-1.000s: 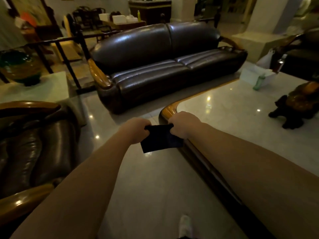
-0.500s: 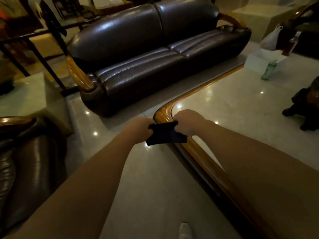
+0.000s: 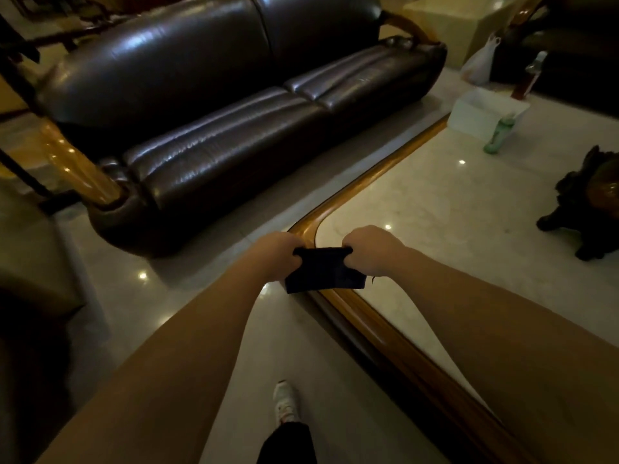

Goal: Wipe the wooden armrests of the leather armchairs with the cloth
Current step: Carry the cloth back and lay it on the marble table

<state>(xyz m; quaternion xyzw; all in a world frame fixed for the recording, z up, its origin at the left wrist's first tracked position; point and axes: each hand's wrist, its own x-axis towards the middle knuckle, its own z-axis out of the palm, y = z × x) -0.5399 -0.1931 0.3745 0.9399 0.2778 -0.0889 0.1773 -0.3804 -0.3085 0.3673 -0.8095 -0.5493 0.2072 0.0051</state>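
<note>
A dark cloth (image 3: 323, 271) is stretched between my left hand (image 3: 279, 254) and my right hand (image 3: 373, 251), each closed on one end, in mid-air over the corner of the marble table. Ahead stands a dark brown leather sofa (image 3: 234, 128). Its near wooden armrest (image 3: 82, 172) curves down at the left, well away from my hands. Its far wooden armrest (image 3: 407, 25) shows at the upper right. Another leather chair (image 3: 20, 346) is a dark shape at the left edge, its armrest hidden.
A marble-topped table with a wooden rim (image 3: 378, 172) fills the right. On it stand a dark carved figure (image 3: 584, 212), a green bottle (image 3: 497, 135) and a white box (image 3: 484, 108). My white shoe (image 3: 284, 401) is on the polished floor between table and sofa.
The view has moved forward and tilted down, so the sofa is nearer and larger. My hands still hold the cloth, now spread a little wider.
</note>
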